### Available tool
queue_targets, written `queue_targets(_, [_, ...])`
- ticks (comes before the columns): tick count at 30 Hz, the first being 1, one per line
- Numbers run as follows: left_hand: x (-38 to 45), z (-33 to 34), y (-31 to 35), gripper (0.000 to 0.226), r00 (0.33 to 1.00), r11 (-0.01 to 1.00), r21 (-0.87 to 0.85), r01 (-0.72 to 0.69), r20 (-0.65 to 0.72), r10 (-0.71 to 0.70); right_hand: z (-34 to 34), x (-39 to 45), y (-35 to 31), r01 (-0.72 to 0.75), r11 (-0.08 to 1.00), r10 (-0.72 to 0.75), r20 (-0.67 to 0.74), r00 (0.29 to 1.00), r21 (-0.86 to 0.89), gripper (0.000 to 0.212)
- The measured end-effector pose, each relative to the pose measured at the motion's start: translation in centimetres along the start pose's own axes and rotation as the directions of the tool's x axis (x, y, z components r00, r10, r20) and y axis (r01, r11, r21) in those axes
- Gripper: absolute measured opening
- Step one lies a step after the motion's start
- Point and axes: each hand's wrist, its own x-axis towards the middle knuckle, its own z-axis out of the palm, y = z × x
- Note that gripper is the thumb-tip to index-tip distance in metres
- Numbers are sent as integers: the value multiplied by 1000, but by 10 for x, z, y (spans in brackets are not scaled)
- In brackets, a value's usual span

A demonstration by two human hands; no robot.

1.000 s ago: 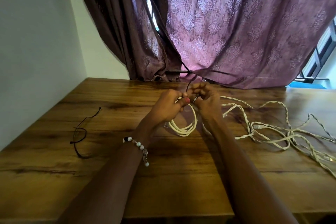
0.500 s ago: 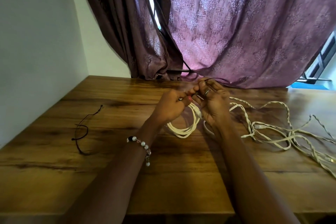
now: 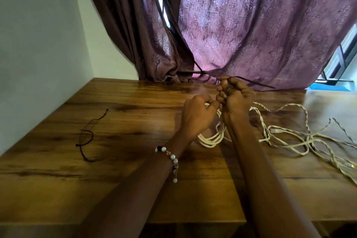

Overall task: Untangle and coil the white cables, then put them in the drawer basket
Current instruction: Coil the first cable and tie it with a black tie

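Observation:
A coil of white cable [image 3: 210, 139] hangs between my two hands over the wooden table [image 3: 119, 160], its lower loops touching the tabletop. My left hand [image 3: 198, 117] has its fingers curled and pinches the top of the coil. Just above and to the right, my right hand [image 3: 235, 98] is curled, with its fingertips pinching a thin dark string [image 3: 253, 81] that runs off to the right. More white cables [image 3: 289, 137], twisted and tangled, lie spread on the table to the right. No drawer basket is in view.
A second thin black cord [image 3: 87, 135] lies loose on the left part of the table. Purple curtains [image 3: 241, 25] hang along the table's far edge, with a white wall [image 3: 38, 44] at the left. The front table edge runs under my forearms.
My right hand has risen and moved back towards the curtain with the dark string. The left hand stayed at the top of the coil.

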Motion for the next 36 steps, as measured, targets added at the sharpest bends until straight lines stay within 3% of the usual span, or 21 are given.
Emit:
queue_targets(3, [2, -2, -3, 21, 997, 995, -65, 71, -23, -72, -4, -2, -2, 37, 999, -37, 69, 997, -3, 20])
queue_targets(5, [6, -4, -8, 18, 978, 965, -163, 204, -8, -208, -5, -5, -2, 65, 997, -60, 115, 992, -47, 22])
queue_targets(8, [13, -15, -13, 13, 909, 842, -365, 398, 34, -415, -4, -11, 2, 102, 991, -75, 265, 961, -88, 21])
queue_targets(10, [16, -25, -12, 14, 851, 693, -544, 472, 77, -519, -5, -11, 5, 171, 964, -89, 358, 930, -203, 13])
queue_targets(13, [16, -36, -11, 20, 792, 508, -699, 504, 139, -595, -7, -10, 7, 299, 898, -81, 547, 834, -323, 21])
queue_targets(16, [18, -46, -20, 19, 764, 451, -710, 541, 192, -615, -8, -10, 12, 328, 866, 37, 702, 711, -378, 26])
queue_targets(20, [21, -57, -35, 9, 808, 540, -636, 551, 247, -534, -15, -5, 11, 462, 749, 71, 751, 657, -475, 29])
queue_targets(23, [20, -63, -32, 3, 853, 598, -627, 499, 234, -467, -19, -3, 8, 457, 723, 5, 666, 746, -518, 34])
queue_targets(25, [19, -65, -26, 5, 885, 614, -646, 454, 250, -392, -20, -2, 8, 330, 795, -18, 524, 852, -509, 35])
queue_targets(27, [17, -65, -23, 7, 919, 658, -642, 393, 259, -297, -16, -4, 11, 117, 872, 79, 373, 925, -475, 24])
queue_targets(30, [18, -59, -26, 11, 962, 774, -573, 268, 208, -179, -8, -18, 16, -167, 867, 314, 254, 915, -469, 30])
queue_targets(32, [21, -55, -30, 20, 986, 893, -425, 144, 139, -92, -4, -25, 15, -247, 856, 373, 210, 904, -455, 44])
queue_targets(36, [25, -53, -37, 20, 991, 963, -259, -72, 89, 98, 0, -23, 12, -348, 869, 423, 163, 891, -352, 51])
